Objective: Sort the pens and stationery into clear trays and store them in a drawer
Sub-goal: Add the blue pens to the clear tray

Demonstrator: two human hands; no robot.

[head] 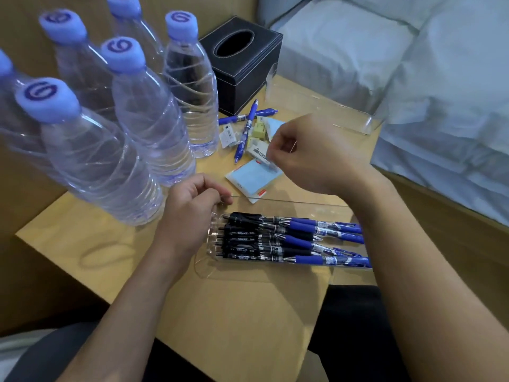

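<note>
A clear tray (pixel 275 271) near the table's front holds several black and blue pens (pixel 289 241) laid side by side. My left hand (pixel 190 213) pinches the tray's far left corner. My right hand (pixel 311 153) hovers with curled fingers over a white eraser (pixel 257 153) and a blue sticky-note pad (pixel 248 179); whether it touches the eraser I cannot tell. Behind lie loose blue pens (pixel 245 130), small yellow erasers (pixel 259 129) and wrapped items (pixel 227 136). A second clear tray (pixel 325 106) stands empty at the back right.
Several water bottles (pixel 146 128) with blue caps crowd the table's left side. A black tissue box (pixel 242 64) sits at the back. A bed with white bedding (pixel 427 78) borders the right edge. The wooden table (pixel 234 312) ends just before my lap.
</note>
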